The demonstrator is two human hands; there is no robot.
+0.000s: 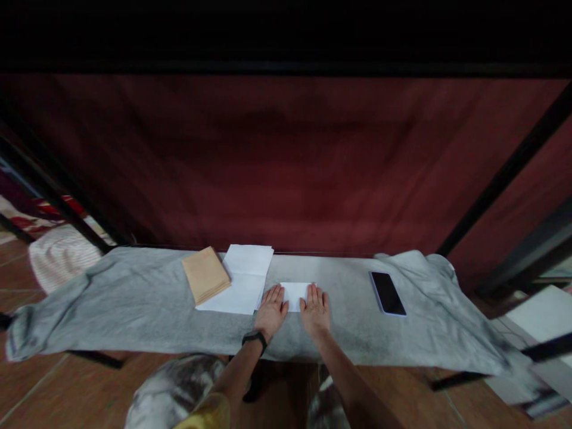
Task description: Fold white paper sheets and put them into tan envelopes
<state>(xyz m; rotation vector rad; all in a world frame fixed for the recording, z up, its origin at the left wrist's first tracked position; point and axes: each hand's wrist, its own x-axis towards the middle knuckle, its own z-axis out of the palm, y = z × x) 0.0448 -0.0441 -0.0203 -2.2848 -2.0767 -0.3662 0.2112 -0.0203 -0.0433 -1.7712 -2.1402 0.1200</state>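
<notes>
White paper lay right between the two hands, mid-desk, and what a balanced hold it was! The left hand, dark band at its wrist, covered the left end; the right hand covered the right. No pinch, no clamp: on each hand the long fingers stretched forward, close together and flat, thumbs angled in toward the bare middle strip. Pressing or merely resting? That could not be told.

The touch mattered here! Equal, light weight from both sides seemed the sound way, finger pads flat rather than tips digging in, any smoothing run outward from the centre so the thin piece stayed square. The grey cloth over the desk looked soft enough to give, so a heavy push risked a buckle or a skid.

Over on the left, larger white sheets sat just beside the left hand, a brown paper stack overlapping them. Far off to the right, well apart, lay the phone.
</notes>
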